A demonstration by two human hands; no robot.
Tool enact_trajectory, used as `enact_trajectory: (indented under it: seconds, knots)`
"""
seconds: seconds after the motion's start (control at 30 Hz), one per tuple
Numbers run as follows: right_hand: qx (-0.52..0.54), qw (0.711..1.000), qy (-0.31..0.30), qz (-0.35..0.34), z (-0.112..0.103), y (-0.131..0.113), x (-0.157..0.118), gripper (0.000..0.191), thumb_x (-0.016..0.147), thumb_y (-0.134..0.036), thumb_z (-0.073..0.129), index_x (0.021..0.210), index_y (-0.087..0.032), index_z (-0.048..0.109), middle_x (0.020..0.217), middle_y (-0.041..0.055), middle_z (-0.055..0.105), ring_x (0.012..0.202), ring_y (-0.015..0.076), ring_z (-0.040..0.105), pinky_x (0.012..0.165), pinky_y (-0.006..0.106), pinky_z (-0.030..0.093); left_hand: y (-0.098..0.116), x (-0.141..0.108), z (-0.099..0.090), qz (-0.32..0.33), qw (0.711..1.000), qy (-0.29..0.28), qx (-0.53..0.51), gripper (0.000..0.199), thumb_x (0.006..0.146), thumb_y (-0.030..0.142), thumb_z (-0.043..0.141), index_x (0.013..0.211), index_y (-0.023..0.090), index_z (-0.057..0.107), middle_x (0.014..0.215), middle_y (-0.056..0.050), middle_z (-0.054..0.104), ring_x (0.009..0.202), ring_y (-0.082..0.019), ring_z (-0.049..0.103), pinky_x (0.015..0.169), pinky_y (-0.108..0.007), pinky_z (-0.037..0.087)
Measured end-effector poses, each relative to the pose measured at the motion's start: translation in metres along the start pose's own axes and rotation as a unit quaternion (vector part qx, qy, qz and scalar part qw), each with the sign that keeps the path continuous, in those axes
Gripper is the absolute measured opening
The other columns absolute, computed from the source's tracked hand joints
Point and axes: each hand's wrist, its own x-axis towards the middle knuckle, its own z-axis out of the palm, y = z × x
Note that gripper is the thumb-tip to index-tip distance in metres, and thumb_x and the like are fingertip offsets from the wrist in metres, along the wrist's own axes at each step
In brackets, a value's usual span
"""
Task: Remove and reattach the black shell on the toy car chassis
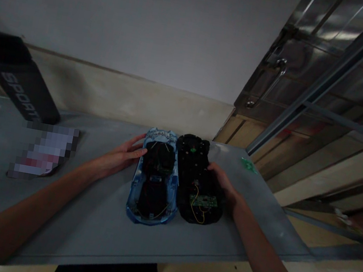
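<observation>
A blue toy car body shell (134,188) lies upside down on the grey table, its dark hollow inside facing up. Right beside it is the black toy car chassis (193,166), with a green circuit board (204,200) and a loose yellow wire at its near end. My left hand (125,154) grips the shell's left edge, thumb over the rim and fingers along the outside. On the chassis's right edge my right hand (224,183) is closed, thumb at the rim; its other fingers are mostly hidden.
A black bottle marked SPORT (24,80) stands at the back left, near a blurred-out flat item (47,150). A small green scrap (248,164) lies toward the table's right edge. A wall rises behind the table (88,227); a metal frame (280,120) stands at the right.
</observation>
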Motion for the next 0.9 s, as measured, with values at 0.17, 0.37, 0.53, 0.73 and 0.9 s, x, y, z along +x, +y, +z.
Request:
enact_trajectory:
  seconds: [0.17, 0.37, 0.53, 0.73, 0.9]
  knots:
    - [0.021, 0.996, -0.075, 0.042, -0.002, 0.001, 0.003, 0.016, 0.071, -0.038, 0.071, 0.082, -0.027, 0.076, 0.083, 0.0084, 0.081, 0.074, 0.0254, 0.073, 0.077, 0.037, 0.058, 0.001, -0.001, 0.000, -0.014, 1.000, 0.013, -0.008, 0.088, 0.093, 0.040, 0.091, 0.170, 0.038, 0.049, 0.166, -0.004, 0.068, 0.160, -0.035, 0.057, 0.137, -0.050, 0.043]
    - [0.045, 0.994, -0.077, 0.057, -0.005, 0.005, 0.009, 0.016, 0.075, -0.035, 0.067, 0.085, -0.025, 0.074, 0.078, 0.0051, 0.079, 0.071, 0.0244, 0.072, 0.076, 0.037, 0.058, -0.001, 0.002, -0.003, -0.006, 1.000, 0.004, -0.009, 0.089, 0.095, 0.037, 0.088, 0.173, 0.035, 0.045, 0.169, -0.008, 0.065, 0.163, -0.036, 0.053, 0.138, -0.052, 0.040]
    - [0.055, 0.992, -0.089, 0.075, -0.009, 0.008, 0.015, 0.023, 0.074, -0.034, 0.065, 0.092, -0.024, 0.076, 0.081, 0.0055, 0.081, 0.072, 0.0262, 0.073, 0.074, 0.039, 0.060, -0.002, 0.003, -0.004, -0.006, 1.000, 0.002, 0.000, 0.092, 0.096, 0.036, 0.086, 0.176, 0.033, 0.040, 0.171, -0.009, 0.063, 0.164, -0.036, 0.053, 0.139, -0.052, 0.039]
    - [0.058, 0.991, -0.096, 0.068, -0.011, 0.012, 0.019, 0.019, 0.074, -0.034, 0.068, 0.090, -0.025, 0.073, 0.082, 0.0064, 0.081, 0.074, 0.0271, 0.074, 0.074, 0.039, 0.060, -0.001, 0.001, -0.002, -0.012, 1.000, 0.015, 0.008, 0.091, 0.095, 0.036, 0.087, 0.175, 0.035, 0.042, 0.170, -0.008, 0.065, 0.163, -0.035, 0.055, 0.137, -0.052, 0.043]
    - [0.042, 0.994, -0.087, 0.057, -0.010, 0.010, 0.015, 0.018, 0.078, -0.035, 0.066, 0.091, -0.024, 0.072, 0.079, 0.0051, 0.078, 0.073, 0.0256, 0.072, 0.076, 0.038, 0.059, -0.001, 0.002, -0.003, -0.006, 1.000, 0.013, 0.006, 0.091, 0.094, 0.039, 0.088, 0.174, 0.035, 0.044, 0.169, -0.007, 0.066, 0.164, -0.036, 0.053, 0.138, -0.053, 0.040]
